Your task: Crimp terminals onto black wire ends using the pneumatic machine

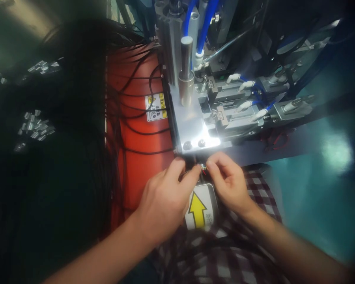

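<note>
Thin coloured wires point(203, 168) show in a small bundle between my two hands, just below the front edge of a metal press block point(192, 130). My left hand point(165, 195) is closed with curled fingers, its thumb tip against the left side of the wires. What its other fingertips hold is hidden. From the right, my right hand point(229, 181) pinches at the other side of the bundle with thumb and index finger. Under the hands is a white plate with a yellow arrow point(197, 209), partly covered by my left hand.
A red-orange surface point(139, 157) on the left carries black cables point(144, 133) and a warning label point(156, 107). Shiny small metal parts point(35, 125) are heaped on the dark area farther left. Pneumatic cylinders point(239, 130) with blue hoses point(207, 23) stand behind the block.
</note>
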`<state>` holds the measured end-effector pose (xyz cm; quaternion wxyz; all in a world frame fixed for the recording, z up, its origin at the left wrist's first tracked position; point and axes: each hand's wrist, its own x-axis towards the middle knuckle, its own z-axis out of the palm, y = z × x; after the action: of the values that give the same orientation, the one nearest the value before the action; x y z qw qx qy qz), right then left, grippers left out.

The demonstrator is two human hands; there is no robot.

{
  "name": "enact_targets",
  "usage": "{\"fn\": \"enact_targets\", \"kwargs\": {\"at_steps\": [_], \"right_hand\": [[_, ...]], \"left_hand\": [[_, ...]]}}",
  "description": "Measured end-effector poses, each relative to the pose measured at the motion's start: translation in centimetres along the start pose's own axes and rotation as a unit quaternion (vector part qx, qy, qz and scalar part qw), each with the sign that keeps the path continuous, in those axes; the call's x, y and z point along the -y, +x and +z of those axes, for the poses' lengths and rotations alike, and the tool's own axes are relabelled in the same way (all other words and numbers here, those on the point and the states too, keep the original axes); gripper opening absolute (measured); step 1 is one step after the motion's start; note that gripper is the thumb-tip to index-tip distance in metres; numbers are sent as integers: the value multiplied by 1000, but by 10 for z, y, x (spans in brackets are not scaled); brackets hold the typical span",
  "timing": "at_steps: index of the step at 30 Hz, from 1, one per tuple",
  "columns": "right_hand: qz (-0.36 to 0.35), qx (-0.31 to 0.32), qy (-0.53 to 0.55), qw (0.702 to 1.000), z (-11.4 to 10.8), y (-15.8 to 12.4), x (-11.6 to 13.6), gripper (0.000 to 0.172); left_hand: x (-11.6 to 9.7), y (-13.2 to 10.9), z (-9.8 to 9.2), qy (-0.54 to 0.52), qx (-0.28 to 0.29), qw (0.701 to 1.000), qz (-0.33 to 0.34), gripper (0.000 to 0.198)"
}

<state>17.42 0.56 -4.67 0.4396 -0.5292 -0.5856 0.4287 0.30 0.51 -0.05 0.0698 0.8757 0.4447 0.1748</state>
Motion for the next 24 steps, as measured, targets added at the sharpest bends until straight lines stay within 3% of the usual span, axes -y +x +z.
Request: {"fn": "enact_targets", "kwargs": {"at_steps": [14,24], "right_hand": [[45,4,61,997,2,3,2,22],[62,-5,88,994,4,2,0,24]], "left_hand": [[0,1,0,21,-11,1000,15,37],[2,0,1,-22,-16,999,20,33]]}}
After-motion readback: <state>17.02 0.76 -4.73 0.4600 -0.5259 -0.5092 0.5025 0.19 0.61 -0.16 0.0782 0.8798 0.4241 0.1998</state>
